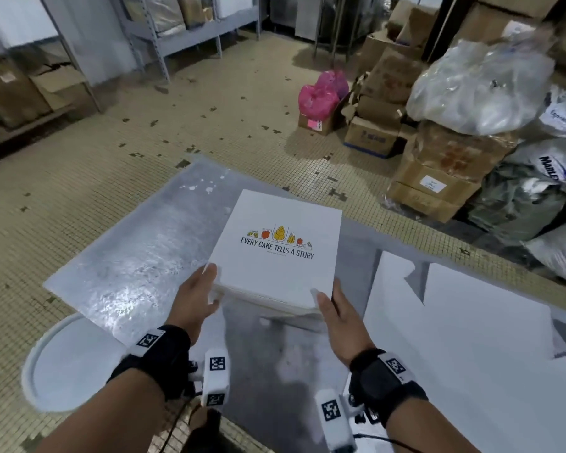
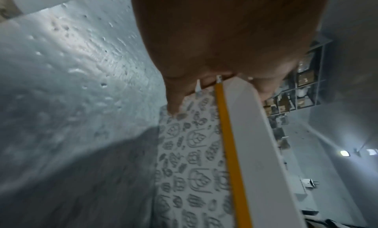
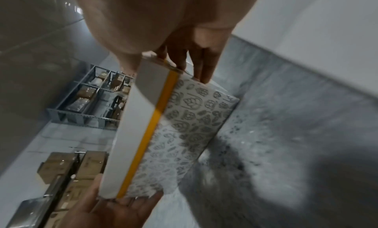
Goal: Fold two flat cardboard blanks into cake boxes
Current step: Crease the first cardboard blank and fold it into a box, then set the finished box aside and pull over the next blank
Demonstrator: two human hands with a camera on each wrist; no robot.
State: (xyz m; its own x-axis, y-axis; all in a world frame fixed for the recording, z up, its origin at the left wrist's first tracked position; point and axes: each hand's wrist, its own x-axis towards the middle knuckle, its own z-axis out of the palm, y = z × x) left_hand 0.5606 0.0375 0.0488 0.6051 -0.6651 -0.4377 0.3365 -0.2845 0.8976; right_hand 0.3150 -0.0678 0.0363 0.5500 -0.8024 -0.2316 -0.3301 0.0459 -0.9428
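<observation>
A folded white cake box (image 1: 275,250) with "EVERY CAKE TELLS A STORY" printed on its lid hangs just above the metal table (image 1: 128,256). My left hand (image 1: 196,295) grips its near left corner, thumb on the lid and fingers below. My right hand (image 1: 337,315) grips the near right corner the same way. In the left wrist view the box's patterned side (image 2: 190,150) and a yellow stripe run away from my left hand (image 2: 204,45). In the right wrist view the box (image 3: 184,126) spans between my right hand (image 3: 163,21) and the left hand (image 3: 114,212). Flat white blanks (image 1: 471,322) lie on the table at right.
A white round lid or tub (image 1: 62,364) sits at the table's near left. Cardboard cartons (image 1: 438,178), plastic sacks (image 1: 477,86) and a pink bag (image 1: 321,96) stand on the tiled floor to the right; metal shelves (image 1: 177,34) line the back.
</observation>
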